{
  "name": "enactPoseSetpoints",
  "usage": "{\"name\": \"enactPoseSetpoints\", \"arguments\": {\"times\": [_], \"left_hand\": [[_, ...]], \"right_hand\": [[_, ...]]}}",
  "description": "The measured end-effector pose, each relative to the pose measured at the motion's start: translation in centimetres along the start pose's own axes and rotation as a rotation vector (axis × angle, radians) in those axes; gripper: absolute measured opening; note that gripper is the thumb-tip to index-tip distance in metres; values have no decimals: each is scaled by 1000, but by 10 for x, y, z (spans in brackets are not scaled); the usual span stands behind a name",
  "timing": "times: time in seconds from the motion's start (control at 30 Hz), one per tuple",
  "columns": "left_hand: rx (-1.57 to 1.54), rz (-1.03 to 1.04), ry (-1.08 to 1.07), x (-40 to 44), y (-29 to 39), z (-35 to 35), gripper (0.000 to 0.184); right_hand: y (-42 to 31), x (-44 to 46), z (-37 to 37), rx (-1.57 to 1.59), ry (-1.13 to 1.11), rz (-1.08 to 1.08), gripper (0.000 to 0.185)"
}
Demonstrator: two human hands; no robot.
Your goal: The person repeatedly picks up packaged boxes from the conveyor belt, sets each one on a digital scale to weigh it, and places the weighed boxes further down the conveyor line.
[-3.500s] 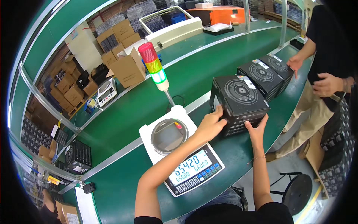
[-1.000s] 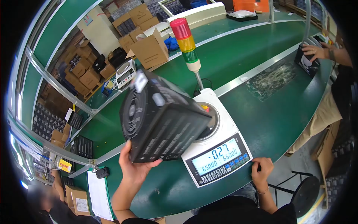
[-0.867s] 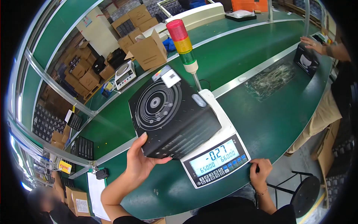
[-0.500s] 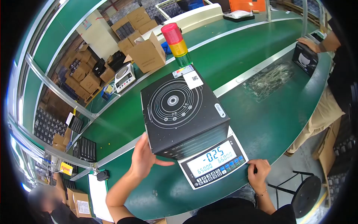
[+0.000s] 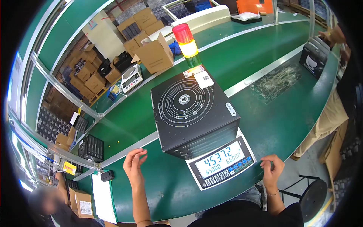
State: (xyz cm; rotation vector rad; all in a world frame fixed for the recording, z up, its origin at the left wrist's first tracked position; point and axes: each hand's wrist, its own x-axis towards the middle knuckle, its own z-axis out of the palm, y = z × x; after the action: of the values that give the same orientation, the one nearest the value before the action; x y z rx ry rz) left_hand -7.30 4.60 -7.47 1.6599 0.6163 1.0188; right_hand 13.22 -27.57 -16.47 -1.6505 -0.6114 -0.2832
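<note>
A black box (image 5: 193, 109) with a ring pattern and a white QR label rests on the white scale (image 5: 223, 162), hiding its pan. The scale's lit display reads 45372, with smaller figures below. Left of the box, my left hand (image 5: 135, 162) is apart from it, fingers loosely curled and empty. My right hand (image 5: 273, 168) is just right of the scale at the table's edge, fingers bent with nothing in them. Behind the box stands a signal tower (image 5: 185, 41) with its yellow section lit.
Another person's hand (image 5: 328, 37) is near black boxes (image 5: 314, 58) at the far right. A second scale (image 5: 131, 77) and an open carton (image 5: 155, 55) stand across the green table (image 5: 264, 125). Paper (image 5: 103, 198) lies at left; a stool (image 5: 313, 196) stands at right.
My left hand has let go of the box and moved left. The display went from about -0.25 to 45372, and the tower's yellow section lit up. My right hand has lifted slightly.
</note>
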Motion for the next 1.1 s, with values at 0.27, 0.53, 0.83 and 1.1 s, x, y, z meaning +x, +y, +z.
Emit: {"name": "enactPoseSetpoints", "arguments": {"times": [0.27, 0.53, 0.83, 1.1], "left_hand": [[-75, 40, -90, -2, -6, -1, 27], [-167, -11, -548, -6, 16, 61, 71], [1, 144, -865, 8, 51, 145, 70], [-129, -371, -1267, 21, 26, 279, 80]], "right_hand": [[-13, 8, 10, 118, -51, 46, 13], [-43, 62, 54, 253, -261, -60, 71], [-35, 77, 65, 693, 46, 116, 85], [20, 97, -16, 16, 357, 29, 94]]}}
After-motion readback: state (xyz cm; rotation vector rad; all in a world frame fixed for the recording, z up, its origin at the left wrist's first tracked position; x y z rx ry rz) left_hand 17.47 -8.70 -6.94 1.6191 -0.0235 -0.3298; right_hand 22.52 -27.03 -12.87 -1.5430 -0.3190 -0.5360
